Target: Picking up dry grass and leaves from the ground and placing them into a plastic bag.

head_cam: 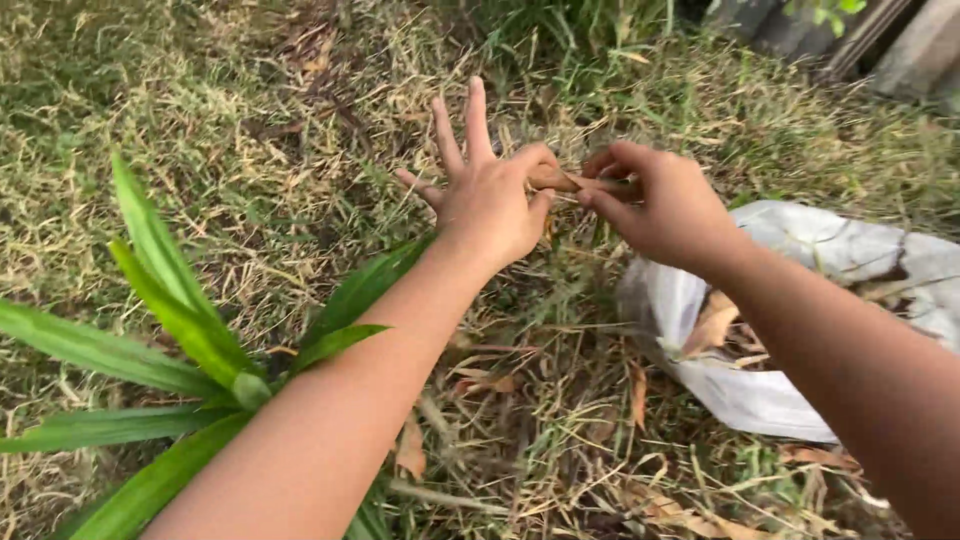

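Observation:
Both my hands meet over dry grass at the middle of the view. My left hand (490,195) pinches one end of a thin brown dry stick or rolled leaf (556,181) between thumb and forefinger, its other three fingers spread upward. My right hand (655,205) grips the other end of the same brown piece, fingers curled around it. The two hands almost touch.
A white sack (760,390) lies open on the ground at the right, with dry brown leaves inside. A plant with long green leaves (170,340) grows at the lower left, under my left forearm. Dry grass and fallen leaves cover the ground; grey boards stand at the top right.

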